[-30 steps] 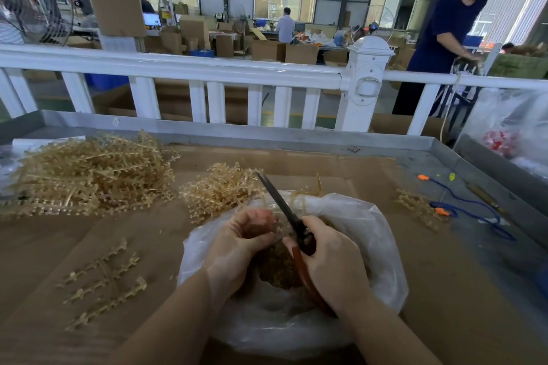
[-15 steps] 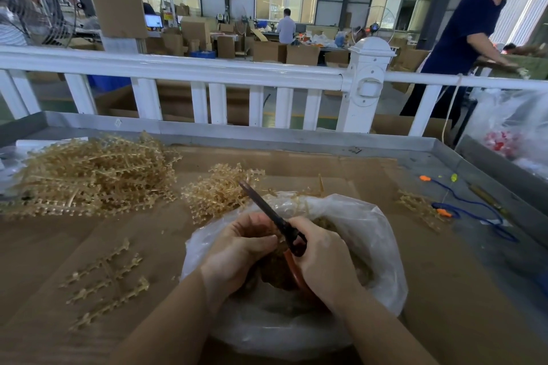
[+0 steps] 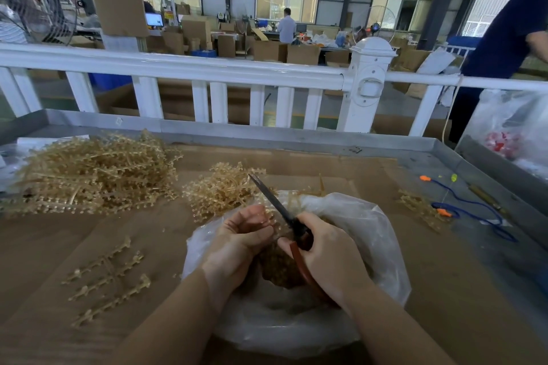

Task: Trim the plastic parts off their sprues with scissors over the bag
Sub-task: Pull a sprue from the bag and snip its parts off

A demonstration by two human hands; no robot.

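A clear plastic bag (image 3: 376,240) lies open on the cardboard-covered table, with a brown heap of cut parts (image 3: 281,271) inside. Over its mouth my left hand (image 3: 237,243) pinches a translucent tan sprue (image 3: 274,222). My right hand (image 3: 329,258) grips red-handled scissors (image 3: 275,201); the dark blades point up and to the left, their inner part against the sprue. Whether the blades are closed I cannot tell.
A big pile of tan sprues (image 3: 89,175) lies far left and a smaller pile (image 3: 219,190) behind the bag. Three loose sprues (image 3: 109,278) rest at left. More sprues (image 3: 418,207) and a blue cord (image 3: 471,210) lie right. A white railing (image 3: 207,71) runs behind the table; a person (image 3: 504,47) stands right.
The scissors' blades have swung further to the left and lowered slightly. Both hands stay over the bag's mouth. The person at the right has moved further right.
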